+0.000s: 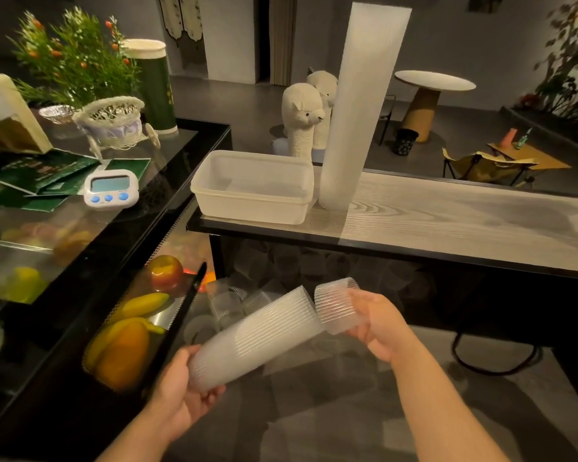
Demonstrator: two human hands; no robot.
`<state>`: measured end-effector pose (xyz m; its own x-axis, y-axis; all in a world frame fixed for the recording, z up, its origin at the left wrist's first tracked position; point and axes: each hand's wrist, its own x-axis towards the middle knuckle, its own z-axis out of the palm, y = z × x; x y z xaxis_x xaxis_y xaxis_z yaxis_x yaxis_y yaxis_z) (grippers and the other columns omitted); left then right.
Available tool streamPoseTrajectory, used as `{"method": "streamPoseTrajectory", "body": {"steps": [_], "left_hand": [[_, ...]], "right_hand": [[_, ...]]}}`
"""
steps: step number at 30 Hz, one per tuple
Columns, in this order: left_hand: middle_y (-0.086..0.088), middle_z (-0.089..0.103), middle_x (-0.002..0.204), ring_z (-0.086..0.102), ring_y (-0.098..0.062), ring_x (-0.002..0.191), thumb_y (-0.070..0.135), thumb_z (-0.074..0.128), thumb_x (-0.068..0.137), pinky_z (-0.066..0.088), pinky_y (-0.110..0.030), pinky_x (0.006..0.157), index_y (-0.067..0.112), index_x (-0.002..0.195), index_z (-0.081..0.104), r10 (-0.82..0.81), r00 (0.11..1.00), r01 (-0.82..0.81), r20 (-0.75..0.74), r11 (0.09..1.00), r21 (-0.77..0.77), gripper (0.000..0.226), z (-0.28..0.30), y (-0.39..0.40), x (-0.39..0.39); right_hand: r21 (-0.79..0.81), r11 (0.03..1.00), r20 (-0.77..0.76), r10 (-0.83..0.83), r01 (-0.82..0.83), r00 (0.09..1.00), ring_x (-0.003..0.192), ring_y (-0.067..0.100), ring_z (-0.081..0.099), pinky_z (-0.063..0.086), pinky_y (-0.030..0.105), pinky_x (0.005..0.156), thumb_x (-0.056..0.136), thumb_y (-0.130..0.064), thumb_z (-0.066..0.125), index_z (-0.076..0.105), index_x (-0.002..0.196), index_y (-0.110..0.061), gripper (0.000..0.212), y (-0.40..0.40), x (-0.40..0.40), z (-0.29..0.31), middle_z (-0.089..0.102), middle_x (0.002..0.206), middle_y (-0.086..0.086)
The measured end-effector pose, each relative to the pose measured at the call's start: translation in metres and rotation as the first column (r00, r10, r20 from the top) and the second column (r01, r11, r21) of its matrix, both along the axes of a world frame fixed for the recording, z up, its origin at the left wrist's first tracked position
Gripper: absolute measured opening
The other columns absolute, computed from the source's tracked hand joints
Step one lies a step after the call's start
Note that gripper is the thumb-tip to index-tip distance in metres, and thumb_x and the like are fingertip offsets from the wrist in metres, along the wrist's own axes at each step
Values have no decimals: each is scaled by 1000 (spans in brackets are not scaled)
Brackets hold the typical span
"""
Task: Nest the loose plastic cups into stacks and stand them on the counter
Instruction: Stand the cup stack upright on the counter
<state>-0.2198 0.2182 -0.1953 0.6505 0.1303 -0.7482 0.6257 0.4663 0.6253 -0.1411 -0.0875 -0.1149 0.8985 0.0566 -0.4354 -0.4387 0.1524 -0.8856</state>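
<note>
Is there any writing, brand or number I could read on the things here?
None can be read.
Timer: its screen shows no legible digits.
Green leaflets: pale print, too blurred.
Green canister: a gold mark, too small to read.
Cup stacks and white tub: plain.

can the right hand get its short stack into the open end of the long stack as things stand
Probably yes. The right hand grips the short stack right beside the open end of the long stack, which the left hand holds tilted toward it. Nothing sits between the two.

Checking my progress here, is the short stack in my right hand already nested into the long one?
No, the short stack sits apart from the long stack's open end.
</note>
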Motion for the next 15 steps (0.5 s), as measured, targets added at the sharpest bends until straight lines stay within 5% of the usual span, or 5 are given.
{"method": "streamPoseTrajectory", "body": {"steps": [9,13,15], "left_hand": [[-26,60,99,57,-30,58,41,47,92,42,-27,47,13,122,56,9,1000,-8,7,998,-69,42,1,9,-5],[-25,61,100,54,-31,62,40,47,92,40,-29,52,15,114,58,34,999,-35,-14,996,-83,35,4,10,-8],[-25,60,101,54,-31,64,40,47,93,39,-29,53,17,113,58,50,999,-52,-17,995,-82,33,4,12,-8]], "right_hand": [[15,976,-44,220,-219,975,101,37,69,58,52,82,99,-14,49,69,112,-2,27,24,6,9,70,110,22],[51,996,11,77,-77,997,98,36,70,59,50,78,102,-22,43,59,128,-13,31,28,9,9,70,114,18],[-55,997,121,-54,61,991,91,29,70,60,44,73,103,-21,43,60,126,-27,29,33,9,14,67,111,11]]}}
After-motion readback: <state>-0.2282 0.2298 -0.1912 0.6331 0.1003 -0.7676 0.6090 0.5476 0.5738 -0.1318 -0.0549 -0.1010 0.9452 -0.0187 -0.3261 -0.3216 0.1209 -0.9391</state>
